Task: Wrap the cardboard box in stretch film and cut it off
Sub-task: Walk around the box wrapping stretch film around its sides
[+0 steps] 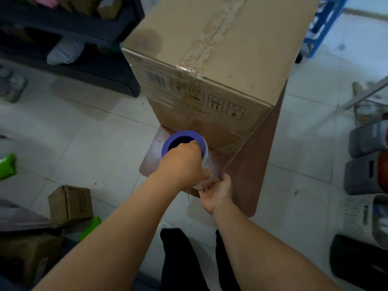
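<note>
Wrapping is underway: the left hand (180, 162) is gripping the purple-cored stretch-film roll (185, 148), right hand (216, 191) pinching its lower end (film stretched rightward); next, circling the taped brown cardboard box (210, 66).

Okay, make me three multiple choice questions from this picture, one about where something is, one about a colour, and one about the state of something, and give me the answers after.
1. Where does the cardboard box stand?
A. on the brown table
B. on the tiled floor
C. on the dark shelf

2. What colour is the core of the stretch film roll?
A. green
B. purple-blue
C. red

3. What is the state of the film?
A. cut off and lying loose
B. wound entirely on the roll
C. stretched from the roll to the box's corner

Answers:
1 A, the box's base sits on the brown tabletop.
2 B, the ring at the roll's top is purple-blue.
3 C, a clear sheet spans from roll to box corner, with the left hand at the roll's top and the right hand at its bottom.
</note>
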